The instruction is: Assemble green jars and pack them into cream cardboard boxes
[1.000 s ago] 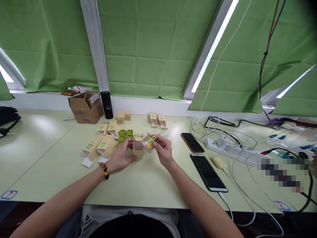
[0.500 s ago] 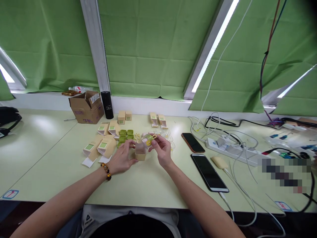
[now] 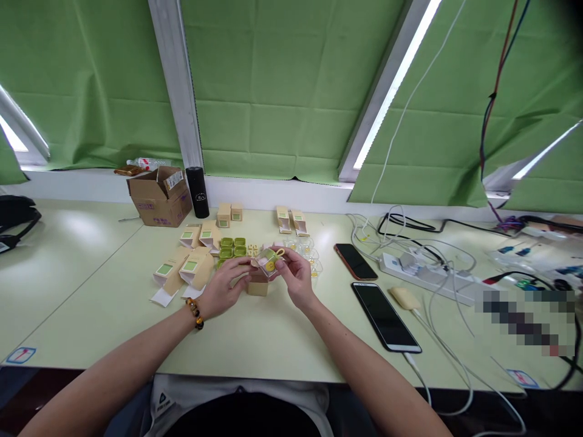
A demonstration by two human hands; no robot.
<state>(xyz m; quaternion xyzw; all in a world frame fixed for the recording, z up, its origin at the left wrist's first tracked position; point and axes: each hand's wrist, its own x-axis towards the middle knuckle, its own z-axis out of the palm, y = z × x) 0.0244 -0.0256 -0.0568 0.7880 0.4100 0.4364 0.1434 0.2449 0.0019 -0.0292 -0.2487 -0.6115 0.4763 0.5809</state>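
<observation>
Pinched in my right hand (image 3: 298,276) is a small clear container (image 3: 265,262) with a green part, a yellow loop and a yellow piece inside. It is tilted over a small open cardboard box (image 3: 257,287) standing on the table. My left hand (image 3: 225,285), a beaded bracelet at its wrist, has its curled fingertips at the container's left edge, close to the box's top. The container covers the box's opening. Just behind are green square cups (image 3: 233,243), small yellow pieces (image 3: 252,249) and clear domed parts (image 3: 306,246).
Flattened open cartons (image 3: 195,267) with green labels lie left of my hands, and closed small boxes (image 3: 224,213) stand behind. At the back left are a brown carton (image 3: 160,203) and a black bottle (image 3: 197,193). Two phones (image 3: 386,317), cables and a power strip (image 3: 428,279) occupy the right.
The clear container has moved left and slightly down, over the small box's opening. My left hand's fingers and thumb have shifted up from the box's side to the container's edge.
</observation>
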